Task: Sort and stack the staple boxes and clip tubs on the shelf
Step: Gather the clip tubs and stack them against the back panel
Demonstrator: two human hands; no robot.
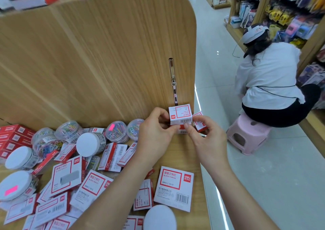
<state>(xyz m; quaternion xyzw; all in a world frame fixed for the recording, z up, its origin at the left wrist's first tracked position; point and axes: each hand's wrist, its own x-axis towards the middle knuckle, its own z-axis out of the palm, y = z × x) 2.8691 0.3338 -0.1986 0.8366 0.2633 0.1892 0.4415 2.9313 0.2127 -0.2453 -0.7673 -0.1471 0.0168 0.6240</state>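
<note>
Slightly right of centre, a small white-and-red box (180, 114) stands against the wooden panel (98, 54), pinched at its lower edge by the curled fingers and thumbs of the left hand (156, 131) and right hand (205, 136). At lower left, clear tubs (117, 132) hold coloured paper clips among scattered staple boxes (174, 188).

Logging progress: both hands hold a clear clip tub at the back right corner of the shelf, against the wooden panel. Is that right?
No. The head view shows the left hand and right hand holding a white box, not a clear tub, at the back right corner of the shelf, against the wooden panel.
</note>
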